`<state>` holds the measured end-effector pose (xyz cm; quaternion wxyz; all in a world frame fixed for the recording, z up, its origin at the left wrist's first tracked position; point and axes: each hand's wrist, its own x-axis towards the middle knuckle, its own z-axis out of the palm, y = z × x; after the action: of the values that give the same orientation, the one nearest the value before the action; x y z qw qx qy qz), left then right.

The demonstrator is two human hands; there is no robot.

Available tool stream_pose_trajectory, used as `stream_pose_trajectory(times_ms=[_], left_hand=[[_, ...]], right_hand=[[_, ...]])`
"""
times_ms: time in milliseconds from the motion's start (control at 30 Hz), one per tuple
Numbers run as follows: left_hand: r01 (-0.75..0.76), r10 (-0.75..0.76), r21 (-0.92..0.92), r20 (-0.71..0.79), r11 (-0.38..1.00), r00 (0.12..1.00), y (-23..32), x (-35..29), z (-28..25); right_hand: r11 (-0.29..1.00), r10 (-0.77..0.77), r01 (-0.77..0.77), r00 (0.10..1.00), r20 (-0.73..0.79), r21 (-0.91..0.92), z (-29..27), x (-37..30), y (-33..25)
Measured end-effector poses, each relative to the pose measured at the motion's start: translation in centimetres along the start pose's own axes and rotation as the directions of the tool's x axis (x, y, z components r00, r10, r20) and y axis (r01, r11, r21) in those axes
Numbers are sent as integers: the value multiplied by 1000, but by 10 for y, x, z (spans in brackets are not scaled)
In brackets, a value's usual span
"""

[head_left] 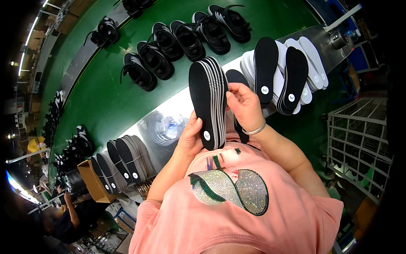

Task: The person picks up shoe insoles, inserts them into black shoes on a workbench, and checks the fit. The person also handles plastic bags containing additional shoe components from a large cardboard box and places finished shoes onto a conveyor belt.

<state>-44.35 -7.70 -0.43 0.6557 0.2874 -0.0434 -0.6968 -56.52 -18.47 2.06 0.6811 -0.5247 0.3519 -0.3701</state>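
A stack of black insoles (200, 91) with pale edges stands fanned out between my hands, a round white sticker near its heel. My left hand (191, 136) grips the stack low on its left side, thumb against the black face. On the other side, my right hand (246, 105) has its thumb and fingertips closed on the layered edges. Behind that hand another black insole (237, 77) is partly hidden. Just to the right, black insoles (266, 63) and a second black stack (296, 70) lie over white insoles (311, 59).
Black lace-up shoes (186, 40) stand in a row on the green work surface (110, 91). Bundled insoles (122, 158) rest at the left beside a cardboard box (96, 182). A metal strip (158, 122) runs along the near edge. A wire rack (359, 144) stands right; a person (69, 211) is lower left.
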Motion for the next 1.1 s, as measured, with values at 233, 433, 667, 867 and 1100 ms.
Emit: stream_pose_trajectory(times_ms=[233,433,667,867,1100], left_hand=[[4,-4,1,-21,1000,1000,0,0,-5],[-36,37,35,-43,999,998,0,1,-1],[-56,59,35,-64,998,996,0,0,-2],[-59,62,41,-81,997,995,1,-3,5],[-49,52,48,-73,998,996,1,-4,6]], right_hand=[[963,-87,76,996,-31,-260,6,2,1],[994,33,-32,999,11,-107,5,3,3],[993,-107,108,994,9,-48,7,5,5],[968,-237,238,971,21,-80,10,5,6],[984,-178,178,984,31,-13,7,8,1]])
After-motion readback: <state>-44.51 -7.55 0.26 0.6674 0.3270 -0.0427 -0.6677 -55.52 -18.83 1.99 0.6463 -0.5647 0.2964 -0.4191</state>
